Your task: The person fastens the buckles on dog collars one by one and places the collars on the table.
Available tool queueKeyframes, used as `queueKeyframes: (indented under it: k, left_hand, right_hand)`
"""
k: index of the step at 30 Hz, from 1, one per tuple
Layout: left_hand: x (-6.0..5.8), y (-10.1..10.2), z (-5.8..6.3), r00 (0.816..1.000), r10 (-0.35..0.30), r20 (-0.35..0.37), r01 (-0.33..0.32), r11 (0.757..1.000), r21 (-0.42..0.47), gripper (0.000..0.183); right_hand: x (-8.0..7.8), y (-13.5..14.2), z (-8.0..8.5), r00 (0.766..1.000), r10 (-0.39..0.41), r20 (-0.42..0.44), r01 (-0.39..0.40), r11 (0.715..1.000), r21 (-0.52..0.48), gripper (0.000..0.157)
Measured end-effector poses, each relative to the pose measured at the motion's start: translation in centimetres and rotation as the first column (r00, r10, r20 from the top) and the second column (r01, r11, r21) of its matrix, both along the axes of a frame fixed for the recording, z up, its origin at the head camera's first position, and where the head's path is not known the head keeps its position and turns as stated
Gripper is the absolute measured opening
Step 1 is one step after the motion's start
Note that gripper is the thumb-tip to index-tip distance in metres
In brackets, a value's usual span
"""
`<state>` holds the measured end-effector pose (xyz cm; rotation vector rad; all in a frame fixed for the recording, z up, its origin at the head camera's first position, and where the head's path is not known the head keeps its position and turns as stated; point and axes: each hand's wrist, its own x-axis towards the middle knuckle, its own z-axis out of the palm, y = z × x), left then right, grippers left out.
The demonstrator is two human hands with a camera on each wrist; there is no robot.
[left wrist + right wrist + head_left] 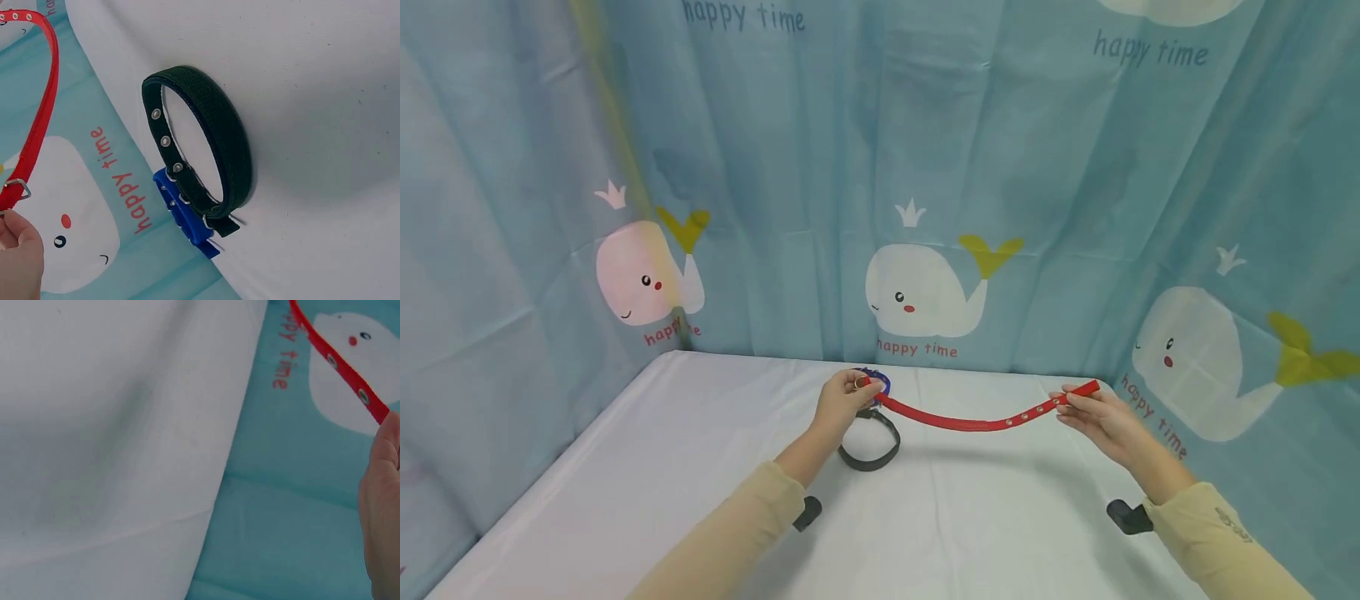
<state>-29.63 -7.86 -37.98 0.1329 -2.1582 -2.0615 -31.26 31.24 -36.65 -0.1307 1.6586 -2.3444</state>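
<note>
A red collar (970, 425) with metal eyelets hangs in a shallow curve between the two hands, above the white table. Its buckle end is pinched by my left hand (842, 400), and a metal ring shows there in the left wrist view. My right hand (1105, 421) pinches the eyelet end, whose tip sticks out past the fingers. Below and beside the left hand lies a dark green collar (215, 125), fastened in a loop. Behind it is a blue collar (181, 209), partly hidden by the left hand in the head view.
The table bears a white cloth (955, 508). Blue curtains (805, 167) printed with whales stand along its back and sides. Dark straps or mounts (1127, 517) show beneath the wrists.
</note>
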Motion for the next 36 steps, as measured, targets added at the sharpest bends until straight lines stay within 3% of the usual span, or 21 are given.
queueKeyframes:
  k: [7, 13, 20, 27, 36]
  left_hand:
    - [1.1, -0.9, 0.2, 0.999, -0.029, -0.016, 0.029, 0.999, 0.014, 0.026]
    - [1.8, -1.5, 0.4, 1.0, -0.007, -0.013, 0.007, 1.0, -0.019, 0.022]
    - [2.5, -2.1, 0.2, 1.0, 0.03, 0.0, -0.03, 0.995, -0.097, 0.024]
    - [3.2, -2.8, 0.3, 0.998, 0.032, -0.047, -0.034, 0.998, -0.049, 0.022]
    - [3.5, -3.3, 0.0, 0.997, 0.068, -0.049, -0.068, 0.998, -0.009, 0.023]
  right_hand:
    - [0.9, -1.1, -0.1, 0.999, -0.037, 0.027, 0.035, 0.998, 0.046, 0.011]
    - [1.6, -2.0, -0.1, 0.999, -0.039, -0.009, 0.039, 0.996, 0.085, 0.027]
    - [2.4, -3.2, 0.0, 0.999, -0.018, -0.043, 0.023, 0.994, 0.106, 0.022]
    - [2.8, -4.8, 0.2, 0.994, -0.087, -0.069, 0.094, 0.989, 0.117, 0.028]
    - [3.4, -6.8, 0.2, 0.981, -0.177, -0.079, 0.186, 0.974, 0.132, 0.038]
